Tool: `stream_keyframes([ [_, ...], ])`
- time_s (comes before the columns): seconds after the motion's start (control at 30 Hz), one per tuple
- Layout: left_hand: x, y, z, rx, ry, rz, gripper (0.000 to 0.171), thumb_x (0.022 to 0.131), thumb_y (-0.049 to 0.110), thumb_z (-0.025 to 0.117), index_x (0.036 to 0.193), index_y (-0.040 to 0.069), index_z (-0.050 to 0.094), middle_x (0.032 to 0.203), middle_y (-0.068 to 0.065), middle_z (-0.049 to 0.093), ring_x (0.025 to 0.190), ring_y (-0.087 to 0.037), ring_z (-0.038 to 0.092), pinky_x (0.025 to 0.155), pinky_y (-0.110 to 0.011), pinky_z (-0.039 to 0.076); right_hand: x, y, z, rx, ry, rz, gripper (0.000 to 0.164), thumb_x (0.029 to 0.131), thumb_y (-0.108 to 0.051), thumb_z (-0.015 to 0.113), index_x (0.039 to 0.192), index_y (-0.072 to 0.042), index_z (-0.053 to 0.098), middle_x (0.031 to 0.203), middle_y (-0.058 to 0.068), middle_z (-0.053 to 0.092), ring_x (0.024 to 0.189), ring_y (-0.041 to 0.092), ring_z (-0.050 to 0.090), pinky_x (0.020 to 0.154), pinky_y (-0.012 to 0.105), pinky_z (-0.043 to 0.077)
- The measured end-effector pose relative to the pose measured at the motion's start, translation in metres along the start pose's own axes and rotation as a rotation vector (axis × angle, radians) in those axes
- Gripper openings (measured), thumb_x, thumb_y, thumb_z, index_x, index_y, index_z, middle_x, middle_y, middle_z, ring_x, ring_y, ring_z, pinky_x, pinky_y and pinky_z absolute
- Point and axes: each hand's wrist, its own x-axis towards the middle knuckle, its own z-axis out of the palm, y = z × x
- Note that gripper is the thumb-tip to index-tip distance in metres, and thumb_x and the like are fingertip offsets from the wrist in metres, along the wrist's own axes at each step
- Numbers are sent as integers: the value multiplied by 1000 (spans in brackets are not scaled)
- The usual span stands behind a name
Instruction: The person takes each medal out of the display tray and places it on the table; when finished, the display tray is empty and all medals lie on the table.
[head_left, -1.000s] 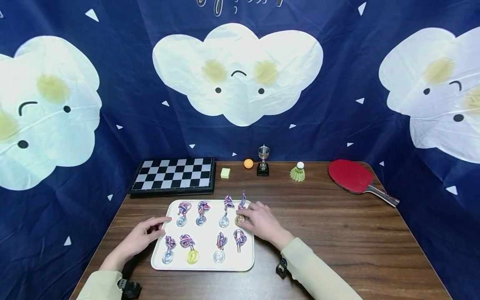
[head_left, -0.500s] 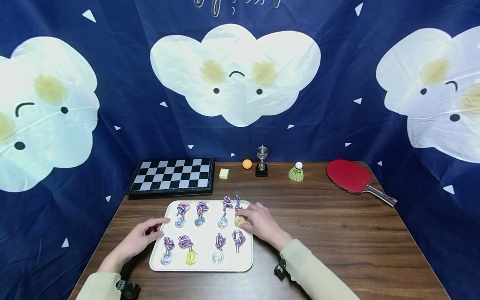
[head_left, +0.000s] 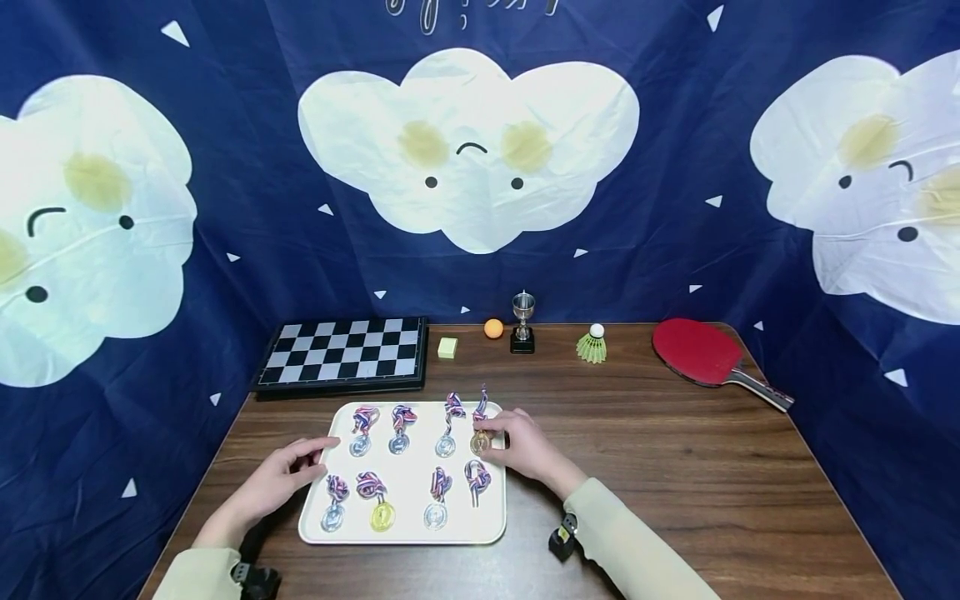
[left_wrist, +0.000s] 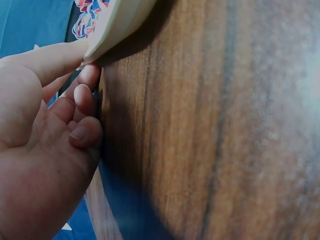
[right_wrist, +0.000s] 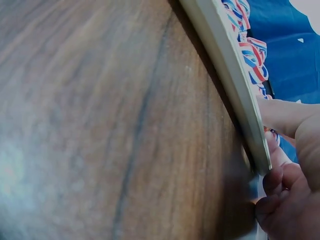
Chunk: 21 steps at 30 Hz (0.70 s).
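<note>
A white tray [head_left: 405,537] lies on the wooden table, carrying several medals with red, white and blue ribbons. My left hand [head_left: 277,477] holds the tray's left rim; in the left wrist view its thumb [left_wrist: 55,62] lies over the rim, other fingers curled below. At the tray's upper right corner, my right hand [head_left: 521,446] pinches a gold medal [head_left: 480,442] between thumb and fingertips. That medal's ribbon [head_left: 482,408] reaches over the far rim. Nearby are a silver medal [head_left: 446,446] and a looped ribbon [head_left: 477,475]. In the right wrist view, the tray wall hides most of the medals.
Behind the tray sit a chessboard [head_left: 345,352], a pale green block [head_left: 447,347], an orange ball [head_left: 493,328], a small trophy cup [head_left: 523,323] and a shuttlecock [head_left: 593,345]. A red table tennis paddle [head_left: 697,352] lies at the far right. A blue cloth hangs behind.
The gold medal's ribbon swung left and then back right while the right hand stayed at that corner. The left hand remains at the tray's rim. The head view has shifted slightly.
</note>
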Motion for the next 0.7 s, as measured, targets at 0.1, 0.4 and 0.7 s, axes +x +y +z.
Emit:
stream_keyframes([
  [0.1, 0, 1, 0, -3, 0, -25, 40, 89, 22, 67, 129, 24, 59, 102, -7, 53, 89, -21, 45, 68, -29, 36, 1, 1, -1, 50, 1, -23, 50, 75, -22, 81, 122, -15, 66, 110, -5, 66, 102, 12, 57, 105, 47, 28],
  [0.4, 0, 0, -1, -15, -8, -29, 41, 90, 22, 66, 130, 24, 58, 104, -7, 52, 90, -22, 44, 69, -29, 36, 1, 6, -8, 192, -15, 18, 49, 76, -19, 81, 122, -16, 66, 98, -6, 65, 92, 17, 56, 87, 37, 43],
  [0.7, 0, 0, 0, -18, -10, -16, 41, 90, 20, 66, 130, 24, 58, 106, -7, 53, 91, -22, 44, 70, -29, 36, -7, 28, -31, 352, 30, 7, 44, 79, -14, 78, 121, -9, 65, 96, 6, 66, 84, 32, 56, 69, 34, 45],
])
